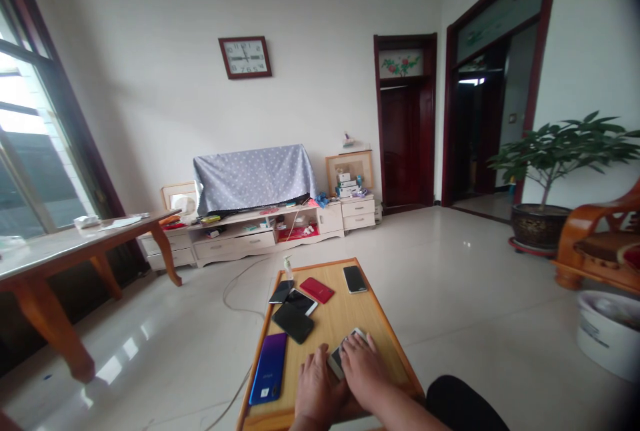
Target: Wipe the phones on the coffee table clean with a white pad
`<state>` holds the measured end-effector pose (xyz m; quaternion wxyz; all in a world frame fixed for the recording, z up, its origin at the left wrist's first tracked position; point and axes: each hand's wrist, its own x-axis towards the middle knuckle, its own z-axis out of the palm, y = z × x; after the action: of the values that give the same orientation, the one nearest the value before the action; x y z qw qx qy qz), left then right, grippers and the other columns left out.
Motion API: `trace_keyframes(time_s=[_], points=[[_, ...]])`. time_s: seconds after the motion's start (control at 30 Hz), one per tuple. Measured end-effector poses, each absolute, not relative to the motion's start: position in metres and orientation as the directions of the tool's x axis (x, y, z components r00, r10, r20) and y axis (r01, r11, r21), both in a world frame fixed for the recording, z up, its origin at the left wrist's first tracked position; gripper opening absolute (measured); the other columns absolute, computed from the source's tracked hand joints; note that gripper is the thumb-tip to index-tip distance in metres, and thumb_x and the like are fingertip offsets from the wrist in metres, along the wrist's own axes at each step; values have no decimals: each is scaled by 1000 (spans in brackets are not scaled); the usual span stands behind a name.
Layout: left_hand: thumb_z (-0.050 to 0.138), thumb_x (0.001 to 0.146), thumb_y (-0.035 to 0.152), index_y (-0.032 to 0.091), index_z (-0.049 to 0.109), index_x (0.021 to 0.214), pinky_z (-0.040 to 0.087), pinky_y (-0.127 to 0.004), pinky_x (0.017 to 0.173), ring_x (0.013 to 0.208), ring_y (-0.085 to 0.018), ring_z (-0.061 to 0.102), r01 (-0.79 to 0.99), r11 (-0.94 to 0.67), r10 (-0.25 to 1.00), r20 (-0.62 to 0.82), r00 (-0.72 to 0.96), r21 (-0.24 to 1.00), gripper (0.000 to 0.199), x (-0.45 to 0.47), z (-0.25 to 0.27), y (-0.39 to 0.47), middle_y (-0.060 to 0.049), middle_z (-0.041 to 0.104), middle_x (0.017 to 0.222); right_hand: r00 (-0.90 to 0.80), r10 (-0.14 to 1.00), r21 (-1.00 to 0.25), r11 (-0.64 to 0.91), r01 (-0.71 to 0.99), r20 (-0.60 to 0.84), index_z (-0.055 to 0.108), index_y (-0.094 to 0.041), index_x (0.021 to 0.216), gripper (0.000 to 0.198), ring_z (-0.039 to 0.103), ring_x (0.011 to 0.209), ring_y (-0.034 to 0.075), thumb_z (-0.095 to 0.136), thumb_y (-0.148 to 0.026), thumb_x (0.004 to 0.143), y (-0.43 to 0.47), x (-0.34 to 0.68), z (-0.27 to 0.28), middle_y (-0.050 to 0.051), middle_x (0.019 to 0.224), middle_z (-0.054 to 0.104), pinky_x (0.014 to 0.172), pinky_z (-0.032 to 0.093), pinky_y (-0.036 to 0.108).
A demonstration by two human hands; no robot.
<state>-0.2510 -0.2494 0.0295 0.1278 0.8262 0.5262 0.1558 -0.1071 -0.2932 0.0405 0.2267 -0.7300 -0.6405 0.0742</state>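
A white-edged smartphone (335,363) lies at a slant on the small wooden table, partly hidden by both hands. My left hand (315,381) is closed at its near left edge, thumb side against it. Across its top lies my right hand (360,361), fingers bent and pressed together; a small pale patch shows by the fingertips, and what is under them is hidden. Left of my hands is a blue-purple phone (269,369). Farther up are a black phone (293,322), a white phone (303,302), a dark phone (281,291), a red phone (317,289) and a white-framed phone (355,279).
A clear pump bottle (288,267) stands at the small table's far left corner. The table's raised wooden rim (387,317) runs along its right side. A cable (225,294) trails over the floor to the left. On the right are a white bucket (607,334) and a potted plant (543,225).
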Motion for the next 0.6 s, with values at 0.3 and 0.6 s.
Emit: trace_keyframes(time_s=[0.3, 0.6], points=[[59, 81, 45, 21, 44, 140, 33, -35, 107, 124, -26, 54, 824, -414, 908, 118, 401, 386, 65, -251, 28, -249, -11, 62, 133, 168, 969, -432, -75, 899, 179, 61, -26, 136, 53, 41, 143, 24, 19, -37, 105, -301, -101, 44, 7, 147, 55, 123, 8, 53], [52, 83, 30, 22, 46, 137, 33, -33, 104, 124, -22, 53, 828, -442, 896, 129, 425, 345, 55, -253, 23, -246, -8, 62, 132, -3, 975, -494, 114, 862, 221, 57, -32, 140, 50, 44, 140, 21, 21, -36, 105, -323, -117, 32, 1, 144, 58, 124, 5, 50]])
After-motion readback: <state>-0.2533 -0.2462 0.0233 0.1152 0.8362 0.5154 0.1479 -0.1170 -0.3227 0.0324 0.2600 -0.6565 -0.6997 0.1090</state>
